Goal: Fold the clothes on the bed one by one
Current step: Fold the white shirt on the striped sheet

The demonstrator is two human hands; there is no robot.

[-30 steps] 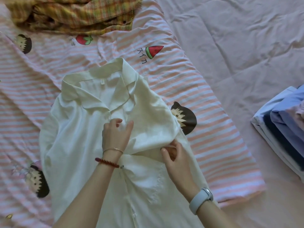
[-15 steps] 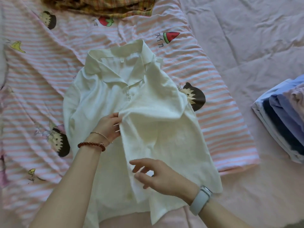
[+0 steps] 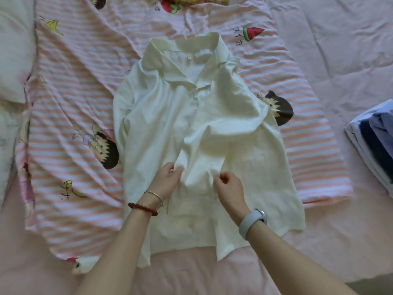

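Observation:
A white collared shirt (image 3: 170, 124) lies face up on a pink striped cartoon sheet (image 3: 74, 103), collar at the far end. Its front opening is bunched in the middle. My left hand (image 3: 165, 182) pinches the left edge of the bunched front placket. A short way to the right, my right hand (image 3: 228, 188) pinches the other edge of the same fold with curled fingers. Both hands sit near the shirt's lower middle.
A stack of folded blue and white clothes (image 3: 374, 141) sits at the right edge. A yellow plaid garment (image 3: 191, 0) peeks in at the top. A white pillow (image 3: 12, 50) lies at the left. Pink quilt (image 3: 329, 50) covers the rest of the bed.
The view has shifted so the shirt sits more centred. My left hand slid down the placket; my right hand came up from the lower hem and now pinches the fabric beside it.

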